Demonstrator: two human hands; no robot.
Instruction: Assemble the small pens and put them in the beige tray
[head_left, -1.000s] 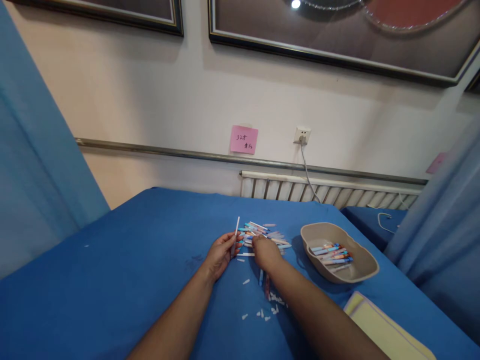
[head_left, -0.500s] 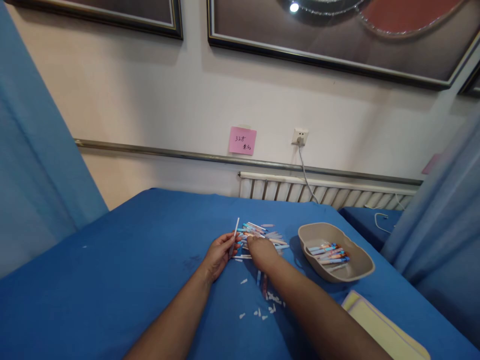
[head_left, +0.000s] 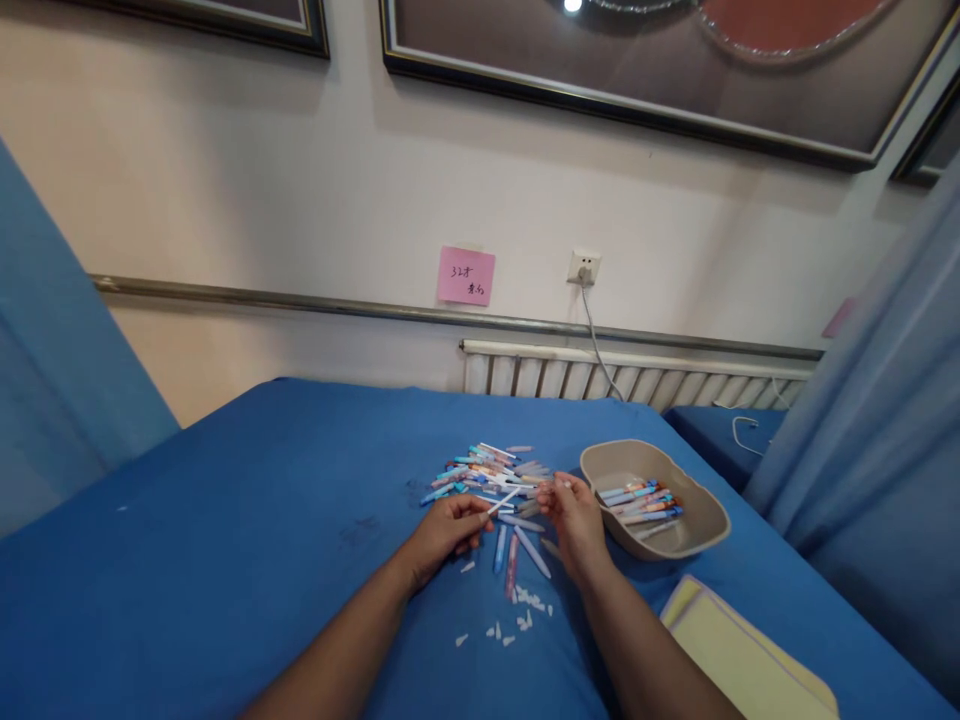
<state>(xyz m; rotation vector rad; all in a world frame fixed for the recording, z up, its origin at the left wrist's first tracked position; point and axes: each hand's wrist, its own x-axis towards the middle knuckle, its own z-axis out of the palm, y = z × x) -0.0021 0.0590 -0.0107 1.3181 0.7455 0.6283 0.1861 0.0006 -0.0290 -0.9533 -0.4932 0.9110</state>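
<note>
Pens [head_left: 476, 472] on blue cloth [head_left: 247, 540]: heaped loosely just beyond the person's hands, several strays closer in.
Tan bin [head_left: 709, 515]: right of the heap, more pens inside.
Left hand [head_left: 448, 527]: grip narrow, pinching a slim white stick [head_left: 507, 499].
Right hand [head_left: 576, 518]: fingers curled beside the heap; cannot tell whether its grip holds anything.
White tips [head_left: 531, 600]: scattered nearest the wearer.

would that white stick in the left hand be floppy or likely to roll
The white stick is probably stiff: it juts straight from the left hand without drooping. It's likely light, being so slim. That narrow, straight shape might roll, though its roundness can't be made out.
</note>
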